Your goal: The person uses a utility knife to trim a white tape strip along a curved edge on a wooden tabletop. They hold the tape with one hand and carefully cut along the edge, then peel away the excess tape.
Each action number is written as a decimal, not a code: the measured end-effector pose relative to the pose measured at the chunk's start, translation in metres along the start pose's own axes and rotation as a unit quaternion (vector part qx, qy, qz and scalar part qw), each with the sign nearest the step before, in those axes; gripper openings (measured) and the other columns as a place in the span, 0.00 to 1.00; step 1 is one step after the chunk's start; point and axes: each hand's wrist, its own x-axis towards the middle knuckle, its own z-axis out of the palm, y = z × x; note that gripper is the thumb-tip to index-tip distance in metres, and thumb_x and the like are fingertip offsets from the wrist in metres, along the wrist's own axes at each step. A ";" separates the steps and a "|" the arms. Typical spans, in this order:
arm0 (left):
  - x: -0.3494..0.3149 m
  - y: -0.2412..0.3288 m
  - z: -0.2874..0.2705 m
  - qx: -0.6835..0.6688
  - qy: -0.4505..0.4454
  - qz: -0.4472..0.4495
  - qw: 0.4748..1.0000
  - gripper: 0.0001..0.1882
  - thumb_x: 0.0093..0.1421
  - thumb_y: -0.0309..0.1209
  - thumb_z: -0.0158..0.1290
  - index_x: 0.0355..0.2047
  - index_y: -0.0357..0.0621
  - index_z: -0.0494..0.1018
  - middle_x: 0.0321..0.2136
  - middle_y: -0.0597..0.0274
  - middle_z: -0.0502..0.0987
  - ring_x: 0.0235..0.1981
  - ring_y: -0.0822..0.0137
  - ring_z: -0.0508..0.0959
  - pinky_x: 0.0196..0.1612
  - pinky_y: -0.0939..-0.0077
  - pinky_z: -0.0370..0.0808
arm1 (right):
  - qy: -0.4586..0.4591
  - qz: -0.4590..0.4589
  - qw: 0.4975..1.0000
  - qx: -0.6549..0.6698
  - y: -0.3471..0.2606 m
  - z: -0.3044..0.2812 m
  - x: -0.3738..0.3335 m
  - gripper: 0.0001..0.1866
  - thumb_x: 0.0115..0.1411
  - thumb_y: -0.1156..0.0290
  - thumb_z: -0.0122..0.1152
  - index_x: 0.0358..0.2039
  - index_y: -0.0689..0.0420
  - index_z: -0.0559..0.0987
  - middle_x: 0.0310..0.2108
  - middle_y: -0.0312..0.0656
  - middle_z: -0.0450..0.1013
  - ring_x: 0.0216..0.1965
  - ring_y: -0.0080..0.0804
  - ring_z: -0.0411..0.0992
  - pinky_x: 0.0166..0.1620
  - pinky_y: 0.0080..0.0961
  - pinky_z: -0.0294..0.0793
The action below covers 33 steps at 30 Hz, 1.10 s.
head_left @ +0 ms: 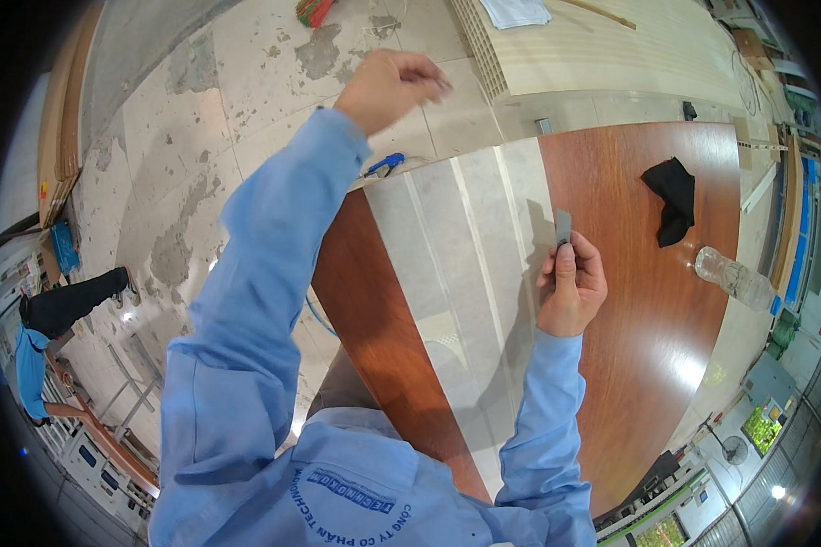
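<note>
My right hand (575, 284) grips a small flat grey blade-like piece (564, 225) between thumb and fingers, with its end sticking up past them. That hand is over the glossy brown wood-grain panel (648, 365), near the edge of a pale grey band (470, 264) with lighter stripes running across it. Raised beyond the panel's far left edge, over the floor, is my left hand (392, 91). Its fingers are curled together in a pinch and slightly blurred; anything between them is too small to make out.
A black cloth (673, 201) and a clear plastic bottle (737, 279) lie at the panel's right. Below my left hand is a blue tool (386, 164). Stacked pale boards (620, 55) stand beyond. Another person (50, 319) is at far left.
</note>
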 end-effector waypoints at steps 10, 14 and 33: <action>-0.032 -0.109 -0.074 0.439 0.048 -0.225 0.869 0.12 0.63 0.41 0.60 0.35 0.46 0.84 0.33 0.54 0.87 0.41 0.58 0.87 0.45 0.60 0.81 | 0.004 -0.017 1.000 -0.012 0.004 0.000 0.000 0.10 0.73 0.75 0.60 0.50 0.67 0.79 0.34 0.42 0.78 0.28 0.23 0.74 0.30 0.21 0.75; -0.072 -0.091 -0.085 0.410 0.050 -0.245 0.877 0.15 0.65 0.40 0.59 0.42 0.43 0.85 0.42 0.51 0.87 0.48 0.60 0.86 0.49 0.59 0.81 | -0.013 0.021 0.994 0.107 -0.001 -0.016 -0.003 0.08 0.73 0.75 0.60 0.49 0.65 0.77 0.36 0.42 0.78 0.32 0.25 0.75 0.35 0.24 0.77; -0.191 0.014 0.055 0.475 0.231 0.084 0.845 0.31 0.72 0.53 0.48 0.66 0.45 0.71 0.64 0.54 0.76 0.69 0.49 0.69 0.72 0.43 0.55 | 0.096 0.003 0.989 -0.115 0.004 -0.155 -0.180 0.07 0.67 0.78 0.67 0.44 0.63 0.80 0.35 0.38 0.78 0.36 0.22 0.75 0.37 0.20 0.74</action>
